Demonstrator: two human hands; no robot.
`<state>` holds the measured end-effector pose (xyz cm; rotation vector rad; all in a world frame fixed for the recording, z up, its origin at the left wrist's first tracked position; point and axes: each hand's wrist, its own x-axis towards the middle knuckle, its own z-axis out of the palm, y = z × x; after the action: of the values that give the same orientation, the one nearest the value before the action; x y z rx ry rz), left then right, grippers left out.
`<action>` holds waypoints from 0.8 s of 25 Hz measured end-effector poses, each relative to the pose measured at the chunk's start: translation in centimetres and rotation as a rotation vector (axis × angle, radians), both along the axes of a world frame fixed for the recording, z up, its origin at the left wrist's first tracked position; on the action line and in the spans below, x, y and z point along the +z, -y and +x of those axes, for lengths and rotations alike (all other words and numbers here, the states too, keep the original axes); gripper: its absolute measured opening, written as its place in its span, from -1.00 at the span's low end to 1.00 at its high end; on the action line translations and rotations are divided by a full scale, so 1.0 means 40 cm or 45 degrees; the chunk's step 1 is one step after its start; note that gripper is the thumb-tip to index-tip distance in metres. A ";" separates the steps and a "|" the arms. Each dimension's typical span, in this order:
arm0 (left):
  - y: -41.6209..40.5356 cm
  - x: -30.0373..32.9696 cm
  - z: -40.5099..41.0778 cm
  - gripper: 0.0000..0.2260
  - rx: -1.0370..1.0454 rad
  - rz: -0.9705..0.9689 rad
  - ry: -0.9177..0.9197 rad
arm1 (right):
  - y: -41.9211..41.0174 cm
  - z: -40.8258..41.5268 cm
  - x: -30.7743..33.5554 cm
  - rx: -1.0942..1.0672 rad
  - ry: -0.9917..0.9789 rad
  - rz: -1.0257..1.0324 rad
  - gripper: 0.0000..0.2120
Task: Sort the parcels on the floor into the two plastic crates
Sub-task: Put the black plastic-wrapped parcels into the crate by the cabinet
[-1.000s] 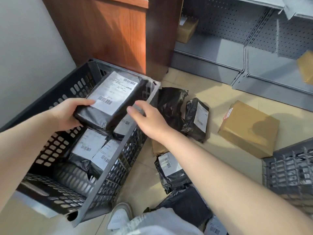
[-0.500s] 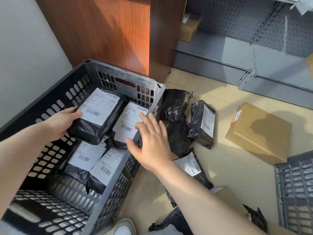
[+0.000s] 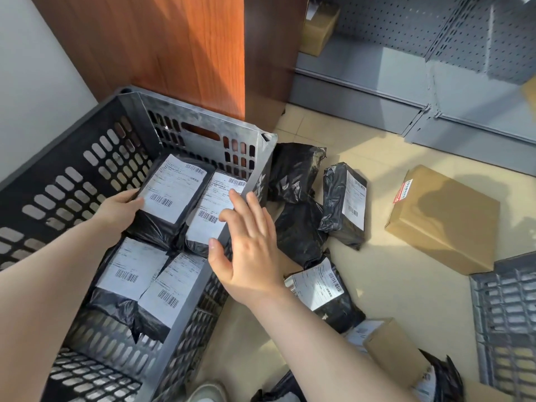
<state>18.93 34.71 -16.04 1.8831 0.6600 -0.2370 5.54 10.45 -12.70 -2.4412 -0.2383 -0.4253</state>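
Note:
A dark grey slotted crate (image 3: 72, 158) stands at the left with several black bagged parcels with white labels inside. My left hand (image 3: 117, 211) holds the near-left edge of the far-left parcel (image 3: 171, 192), which lies in the crate beside another parcel (image 3: 213, 210). My right hand (image 3: 246, 248) hovers with spread fingers over the crate's right rim, holding nothing. On the floor lie black parcels (image 3: 345, 204) (image 3: 322, 288) and a brown cardboard box (image 3: 443, 219). A second grey crate (image 3: 507, 323) shows at the right edge.
A wooden cabinet (image 3: 162, 50) stands behind the crate, a grey wall to its left. Grey metal shelving (image 3: 406, 68) with a cardboard box (image 3: 319, 27) runs along the back. More boxes and bags (image 3: 391, 343) lie near my shoe (image 3: 207, 394).
My left hand has lowered the black parcel from above the crate into it, next to the others. My right hand let go and moved back over the crate's right rim.

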 end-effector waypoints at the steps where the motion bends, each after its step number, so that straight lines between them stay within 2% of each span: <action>1: 0.004 -0.012 0.005 -0.66 0.014 0.030 0.016 | 0.000 0.000 -0.002 -0.003 0.008 -0.001 -0.60; 8: 0.051 -0.058 0.014 -0.56 0.251 0.158 0.052 | 0.003 0.005 -0.007 0.007 0.048 0.034 -0.61; 11: 0.059 -0.047 0.012 -0.37 0.550 -0.041 0.034 | 0.004 0.006 -0.012 0.008 0.048 0.039 -0.60; 13: 0.060 -0.039 0.004 -0.31 0.724 -0.184 0.009 | 0.005 0.003 -0.008 0.013 0.032 0.035 -0.60; 17: 0.090 -0.045 -0.018 -0.29 0.920 -0.312 -0.096 | 0.008 -0.001 0.000 0.015 -0.022 0.007 -0.62; 20: 0.133 -0.034 -0.035 -0.33 0.940 -0.392 -0.169 | 0.011 -0.006 0.007 0.023 -0.050 -0.013 -0.62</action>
<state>17.51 29.40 -17.41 1.2385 1.2795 0.0191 5.29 10.00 -12.42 -2.4527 -0.2463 -0.3684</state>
